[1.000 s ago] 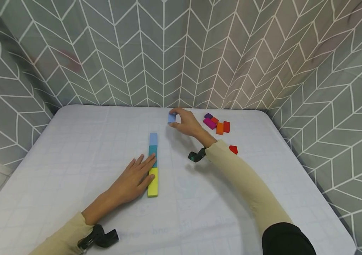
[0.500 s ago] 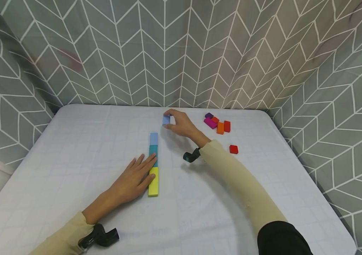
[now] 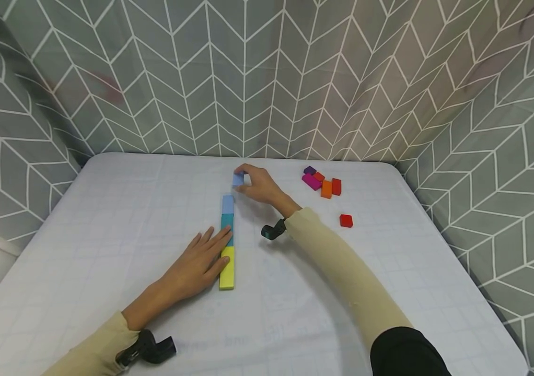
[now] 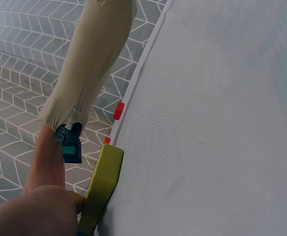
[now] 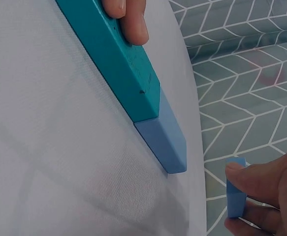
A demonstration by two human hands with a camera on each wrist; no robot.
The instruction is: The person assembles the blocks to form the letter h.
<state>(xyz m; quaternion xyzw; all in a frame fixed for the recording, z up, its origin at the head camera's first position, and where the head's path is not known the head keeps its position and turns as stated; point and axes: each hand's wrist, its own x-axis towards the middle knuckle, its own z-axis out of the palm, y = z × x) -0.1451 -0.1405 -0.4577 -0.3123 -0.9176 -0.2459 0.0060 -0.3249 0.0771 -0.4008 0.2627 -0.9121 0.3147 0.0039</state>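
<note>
In the head view a straight row of blocks lies on the table: a yellow block (image 3: 227,275) nearest me, a teal block (image 3: 227,220) beyond it, then a light blue block (image 3: 228,204) at the far end. My left hand (image 3: 195,265) rests along the row's left side, fingers extended, touching the teal and yellow blocks. Just past the far end, my right hand (image 3: 261,186) pinches a second light blue block (image 5: 236,197) between thumb and fingers. The right wrist view shows that block apart from the row's end.
On the white-covered table (image 3: 130,209), a cluster at the back right holds a magenta block (image 3: 312,181), a purple one (image 3: 310,170), an orange one (image 3: 326,189) and red ones. A lone red block (image 3: 346,221) lies nearer. A patterned curtain (image 3: 248,78) hangs behind the table.
My right hand has carried the pinched light blue block leftward and slightly nearer, until it is almost in line with the row. The left hand has stayed in place.
</note>
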